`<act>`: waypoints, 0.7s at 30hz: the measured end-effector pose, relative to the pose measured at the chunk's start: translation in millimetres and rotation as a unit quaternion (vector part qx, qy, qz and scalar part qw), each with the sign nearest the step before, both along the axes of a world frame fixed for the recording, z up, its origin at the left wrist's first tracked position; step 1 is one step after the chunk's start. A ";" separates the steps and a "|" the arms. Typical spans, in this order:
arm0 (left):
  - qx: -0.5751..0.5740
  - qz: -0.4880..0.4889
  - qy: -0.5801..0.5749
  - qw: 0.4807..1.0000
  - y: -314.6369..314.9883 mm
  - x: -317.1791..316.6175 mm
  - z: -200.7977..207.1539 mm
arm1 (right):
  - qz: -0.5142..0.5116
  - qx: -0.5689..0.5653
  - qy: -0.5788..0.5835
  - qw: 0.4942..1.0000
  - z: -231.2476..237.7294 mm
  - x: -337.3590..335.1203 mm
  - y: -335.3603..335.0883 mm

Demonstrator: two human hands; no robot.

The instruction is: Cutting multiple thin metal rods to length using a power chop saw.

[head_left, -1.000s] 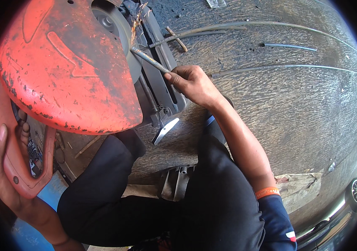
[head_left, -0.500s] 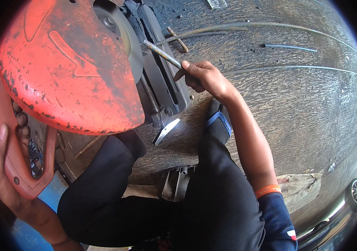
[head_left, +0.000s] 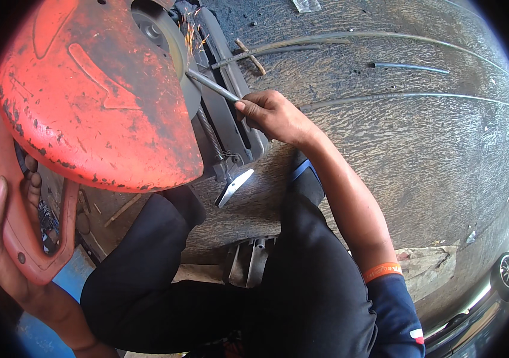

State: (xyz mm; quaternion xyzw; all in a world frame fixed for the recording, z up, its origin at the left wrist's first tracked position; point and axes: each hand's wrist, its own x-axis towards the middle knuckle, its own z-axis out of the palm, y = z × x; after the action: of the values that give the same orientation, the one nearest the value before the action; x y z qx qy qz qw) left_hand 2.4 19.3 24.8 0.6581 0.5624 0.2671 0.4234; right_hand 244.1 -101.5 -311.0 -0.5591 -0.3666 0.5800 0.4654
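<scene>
My left hand is wrapped round the red D-shaped handle of a cut-off saw at the left. The saw's scuffed red guard covers much of its abrasive disc. In my right hand is a short metal rod, gripped near one end. Its far tip touches the edge of the disc, and orange sparks fly up from there. Below the disc runs the vise's threaded screw, ending in a shiny crank handle. The saw's grey base lies under the rod.
Long thin metal rods lie on the rough floor at the right, with a short cut tube between them. A small rusty rod rests by the base. My knees flank the saw's front. A car wheel shows at the lower right.
My right hand has moved slightly left and down, bringing the rod's tip against the disc. Sparks now fly where none showed before. My left hand stays on the handle.
</scene>
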 end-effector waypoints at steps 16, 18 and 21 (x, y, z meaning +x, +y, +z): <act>-0.018 0.067 -0.011 0.998 6.4 5.8 0.7 | -0.112 0.157 -0.430 0.882 6.2 -4.6 -12.1; -0.008 0.057 -0.011 0.998 4.0 4.9 -1.5 | -0.121 0.194 -0.430 0.873 10.4 4.0 -11.7; 0.006 0.059 -0.011 0.998 -0.3 3.0 -4.7 | -0.129 0.154 -0.469 0.860 15.4 17.8 -2.5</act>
State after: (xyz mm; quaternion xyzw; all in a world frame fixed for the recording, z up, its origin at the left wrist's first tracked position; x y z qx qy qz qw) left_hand 5.5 19.0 20.1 0.6233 0.5942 0.3023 0.4087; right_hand 261.9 -104.0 -295.5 -0.7285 -0.5509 0.1200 0.3891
